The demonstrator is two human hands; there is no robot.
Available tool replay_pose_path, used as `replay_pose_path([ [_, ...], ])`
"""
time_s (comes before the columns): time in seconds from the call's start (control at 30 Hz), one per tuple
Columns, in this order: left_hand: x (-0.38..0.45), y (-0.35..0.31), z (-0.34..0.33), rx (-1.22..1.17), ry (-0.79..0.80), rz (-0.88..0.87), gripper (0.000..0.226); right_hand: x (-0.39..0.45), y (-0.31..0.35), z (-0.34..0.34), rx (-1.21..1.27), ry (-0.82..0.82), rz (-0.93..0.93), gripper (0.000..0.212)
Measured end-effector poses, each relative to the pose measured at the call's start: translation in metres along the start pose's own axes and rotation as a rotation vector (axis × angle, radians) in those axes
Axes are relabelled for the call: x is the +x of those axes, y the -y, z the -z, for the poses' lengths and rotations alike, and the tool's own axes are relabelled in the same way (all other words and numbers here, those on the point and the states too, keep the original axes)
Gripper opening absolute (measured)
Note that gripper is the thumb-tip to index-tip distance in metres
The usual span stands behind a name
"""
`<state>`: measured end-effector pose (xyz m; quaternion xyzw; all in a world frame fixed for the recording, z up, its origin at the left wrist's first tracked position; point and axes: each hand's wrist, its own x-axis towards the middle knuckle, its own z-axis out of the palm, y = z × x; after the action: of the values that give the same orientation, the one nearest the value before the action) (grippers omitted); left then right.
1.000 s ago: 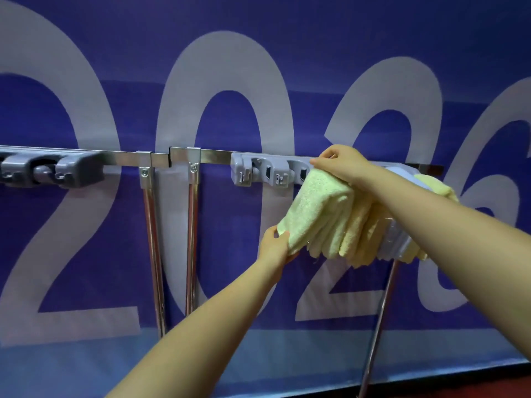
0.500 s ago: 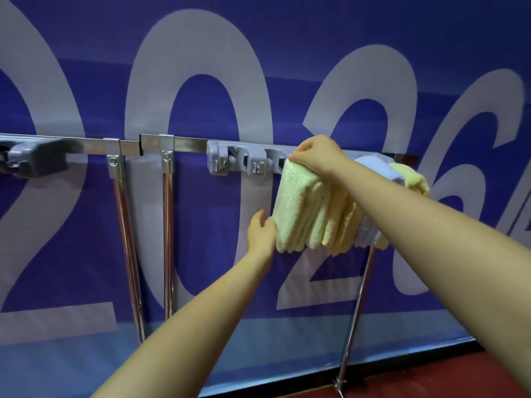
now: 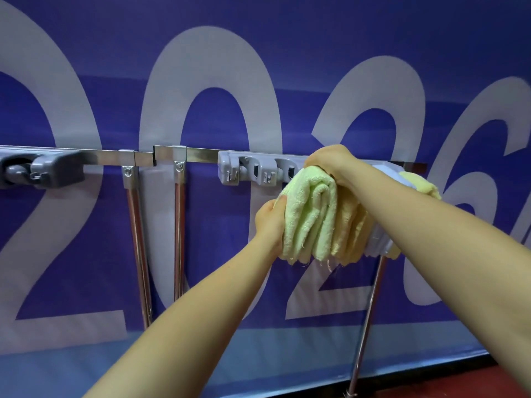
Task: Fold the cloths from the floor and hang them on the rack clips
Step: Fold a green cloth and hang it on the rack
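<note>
A folded pale green cloth (image 3: 309, 216) hangs at the grey clip block (image 3: 253, 169) on the steel rack rail (image 3: 198, 154). My right hand (image 3: 330, 162) grips its top fold against the clips. My left hand (image 3: 271, 219) holds its left edge lower down. Just right of it hang folded yellow cloths (image 3: 352, 225), then a pale lilac cloth (image 3: 379, 242), and one more yellow cloth (image 3: 422, 183) behind my right forearm. Which clip holds the green cloth is hidden by my right hand.
A second grey clip block (image 3: 43, 169) sits on the rail at far left with no cloth on it. Steel rack legs (image 3: 140, 254) stand below the rail, and another leg (image 3: 366, 326) runs down at right. A blue banner (image 3: 258, 67) covers the wall behind.
My left hand has risen along the green cloth's left edge and now holds it higher. The right hand stays at the cloth's top by the clips. The view has shifted slightly.
</note>
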<state>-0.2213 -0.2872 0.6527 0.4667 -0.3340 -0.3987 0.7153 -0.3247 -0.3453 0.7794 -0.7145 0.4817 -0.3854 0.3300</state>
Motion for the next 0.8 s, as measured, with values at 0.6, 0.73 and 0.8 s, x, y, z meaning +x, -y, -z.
replay_pose_path([
  [0.6, -0.015, 0.001, -0.009, 0.365, 0.085, -0.007, 0.030, -0.042, -0.027, 0.011, -0.091, -0.010, 0.248, 0.031],
  [0.73, -0.025, -0.007, -0.002, 0.453, 0.046, -0.059, 0.038, -0.070, -0.031, 0.010, -0.109, -0.054, 0.228, 0.037],
  [0.8, -0.038, -0.012, 0.003, 0.494, 0.060, -0.071, 0.041, -0.086, -0.033, 0.009, -0.137, -0.093, 0.212, 0.037],
])
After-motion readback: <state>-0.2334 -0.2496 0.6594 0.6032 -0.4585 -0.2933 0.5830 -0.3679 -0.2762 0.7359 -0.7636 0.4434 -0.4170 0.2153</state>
